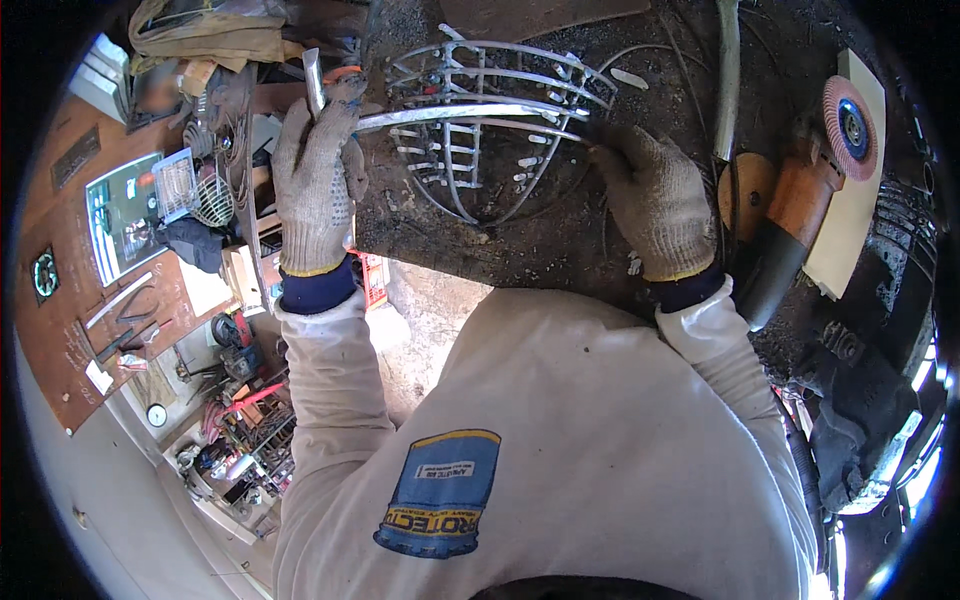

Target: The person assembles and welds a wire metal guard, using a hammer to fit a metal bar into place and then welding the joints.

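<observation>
A grille of curved metal rods (466, 178), with short cross pieces, lies on the dark workbench in front of me. A bright curved metal strip (440, 113) runs across its middle. My left hand (318, 190), in a knitted glove, closes at the strip's left end; the exact grip is partly hidden. A flat metal bar (314, 82) sticks up past its fingers, beside an orange piece (343, 72). My right hand (655, 205), gloved too, has its fingers drawn together at the right end of a thin curved rod; shadow darkens the fingertips.
An angle grinder (800, 200) with a pinkish flap disc lies at the right, beside a round tan disc (748, 195) and a pale board (845, 225). A rod (727, 80) and thin cables lie beyond my right hand. Tools crowd the shelf (245, 440) at lower left.
</observation>
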`<state>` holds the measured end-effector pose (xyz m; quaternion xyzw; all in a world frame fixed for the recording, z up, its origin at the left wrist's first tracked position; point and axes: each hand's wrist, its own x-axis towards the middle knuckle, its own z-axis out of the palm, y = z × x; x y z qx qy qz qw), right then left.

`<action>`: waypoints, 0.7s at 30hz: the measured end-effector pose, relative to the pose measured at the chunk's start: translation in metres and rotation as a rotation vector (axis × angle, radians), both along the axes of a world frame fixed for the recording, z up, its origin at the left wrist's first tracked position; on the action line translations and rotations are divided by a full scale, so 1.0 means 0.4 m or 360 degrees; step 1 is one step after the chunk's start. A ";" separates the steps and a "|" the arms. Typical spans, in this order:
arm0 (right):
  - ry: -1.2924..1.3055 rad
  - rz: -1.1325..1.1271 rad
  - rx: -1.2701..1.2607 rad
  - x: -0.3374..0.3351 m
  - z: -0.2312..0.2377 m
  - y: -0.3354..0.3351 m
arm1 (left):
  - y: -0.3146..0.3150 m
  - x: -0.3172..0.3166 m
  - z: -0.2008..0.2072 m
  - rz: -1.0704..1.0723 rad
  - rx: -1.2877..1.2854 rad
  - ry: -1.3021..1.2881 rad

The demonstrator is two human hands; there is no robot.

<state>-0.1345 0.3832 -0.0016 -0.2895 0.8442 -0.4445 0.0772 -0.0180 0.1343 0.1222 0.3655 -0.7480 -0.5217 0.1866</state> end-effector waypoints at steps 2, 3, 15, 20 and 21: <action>-0.0009 -0.0018 0.0021 0.003 -0.009 -0.001 | 0.003 -0.003 0.002 0.0011 -0.0011 0.0036; -0.0017 -0.0035 0.0041 0.004 -0.011 -0.002 | -0.001 -0.002 0.003 0.0009 -0.0028 -0.0021; -0.0091 0.0035 0.0137 -0.005 0.000 0.003 | 0.001 0.014 -0.008 -0.0039 -0.0184 -0.0047; -0.0071 0.0040 0.0084 -0.005 0.006 0.004 | 0.006 0.011 -0.004 -0.0020 -0.0156 -0.0084; -0.0072 0.0038 0.0068 -0.005 0.006 0.005 | 0.004 0.014 -0.007 0.0018 -0.0094 -0.0062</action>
